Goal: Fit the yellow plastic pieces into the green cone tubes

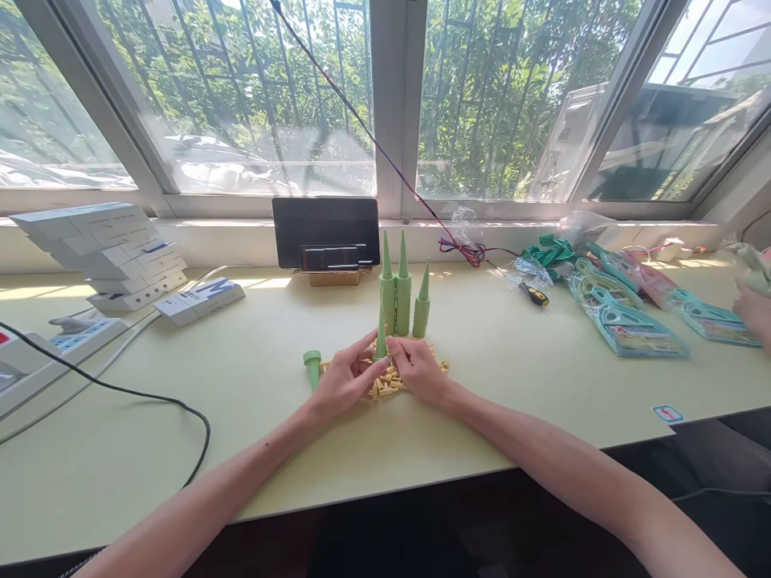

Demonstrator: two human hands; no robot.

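A slim green cone [381, 339] stands point up between my two hands. My left hand [344, 376] has its thumb and fingers closed round the lower part of this cone. From the other side, my right hand [420, 369] grips it with curled fingers; the cone's base is partly hidden by both hands. Beneath and around them lies a heap of small tan pieces [389, 388]. Just behind rise two tall green towers with pointed tops [402, 301] and a shorter green tower [422, 315]. Left of my left hand, a loose green cone [312, 368] rests with its wide end up.
At the back stands a black tablet [325, 229] with a phone [328, 258] before it. White boxes [129, 257] are stacked left, near a power strip [78, 349]. Packaged dustpan sets [638, 325] and a screwdriver [534, 295] lie right. Another person's hand [756, 309] shows far right.
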